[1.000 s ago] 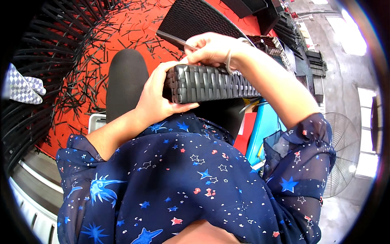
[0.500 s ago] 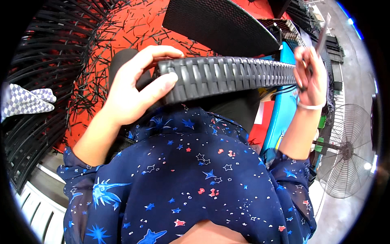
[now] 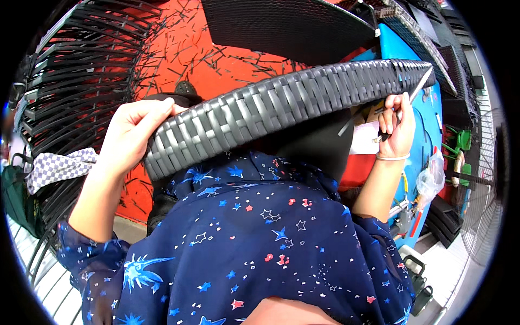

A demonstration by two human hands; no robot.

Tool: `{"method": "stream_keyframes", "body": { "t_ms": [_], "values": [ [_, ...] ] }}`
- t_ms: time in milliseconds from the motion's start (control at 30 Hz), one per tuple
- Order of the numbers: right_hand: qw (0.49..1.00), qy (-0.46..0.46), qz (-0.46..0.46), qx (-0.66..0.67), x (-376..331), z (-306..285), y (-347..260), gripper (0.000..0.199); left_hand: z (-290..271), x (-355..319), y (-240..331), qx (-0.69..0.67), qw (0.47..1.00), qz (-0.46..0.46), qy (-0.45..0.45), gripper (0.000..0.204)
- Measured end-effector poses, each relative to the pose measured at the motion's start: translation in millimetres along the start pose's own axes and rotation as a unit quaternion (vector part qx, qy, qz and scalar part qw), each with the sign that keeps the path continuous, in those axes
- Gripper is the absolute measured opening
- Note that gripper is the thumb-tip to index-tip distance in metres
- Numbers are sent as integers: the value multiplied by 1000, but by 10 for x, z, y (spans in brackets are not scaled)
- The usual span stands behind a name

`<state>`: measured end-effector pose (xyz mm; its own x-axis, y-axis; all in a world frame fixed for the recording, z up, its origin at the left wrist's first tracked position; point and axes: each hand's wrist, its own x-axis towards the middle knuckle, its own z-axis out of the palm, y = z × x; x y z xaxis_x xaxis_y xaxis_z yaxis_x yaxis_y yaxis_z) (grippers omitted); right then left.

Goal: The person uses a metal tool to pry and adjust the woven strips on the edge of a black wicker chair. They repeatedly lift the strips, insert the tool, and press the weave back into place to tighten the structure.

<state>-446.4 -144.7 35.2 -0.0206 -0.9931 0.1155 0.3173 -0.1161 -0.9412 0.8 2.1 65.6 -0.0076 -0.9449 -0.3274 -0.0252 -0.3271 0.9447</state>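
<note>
A long dark grey woven wicker bar [image 3: 281,105] stretches across the view above my lap, tilted up toward the right. My left hand [image 3: 132,135] grips its near left end. My right hand [image 3: 397,122] is under the far right end, fingers closed on a thin loose wicker strip [image 3: 420,86] that sticks out past the bar's tip. My dark blue star-patterned blouse [image 3: 244,244] fills the lower half of the view.
Short black strip offcuts litter the red floor [image 3: 206,59]. A black wire-slat frame [image 3: 76,81] curves along the left, with a checkered cloth [image 3: 54,168] on it. A black mesh panel [image 3: 281,27] lies ahead; a blue stand [image 3: 422,146] and a fan [image 3: 482,216] are at right.
The woven bar has swung from a short end-on bundle to lying lengthwise across the view. My right hand has moved from its top out to the far right end.
</note>
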Motion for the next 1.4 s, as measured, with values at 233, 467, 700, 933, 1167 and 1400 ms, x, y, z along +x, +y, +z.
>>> {"method": "stream_keyframes", "body": {
  "t_ms": [233,467,700,933,1167,1400],
  "values": [
    [999,-18,13,23,-43,118,157,21,413,279,589,387,875,290,6,44],
    [998,-53,-17,0,-177,115,244,22,892,850,824,512,808,266,-117,34],
    [1000,-18,11,-3,-56,-26,231,22,936,894,905,496,819,270,-106,38],
    [999,-43,-11,-7,-91,-10,366,20,945,860,873,484,808,318,-103,25],
    [999,-53,-9,-8,-106,10,422,18,1137,976,1004,557,783,273,-46,37],
    [998,-55,2,16,-177,8,479,14,1268,1041,896,522,774,355,-44,26]
  ]
}}
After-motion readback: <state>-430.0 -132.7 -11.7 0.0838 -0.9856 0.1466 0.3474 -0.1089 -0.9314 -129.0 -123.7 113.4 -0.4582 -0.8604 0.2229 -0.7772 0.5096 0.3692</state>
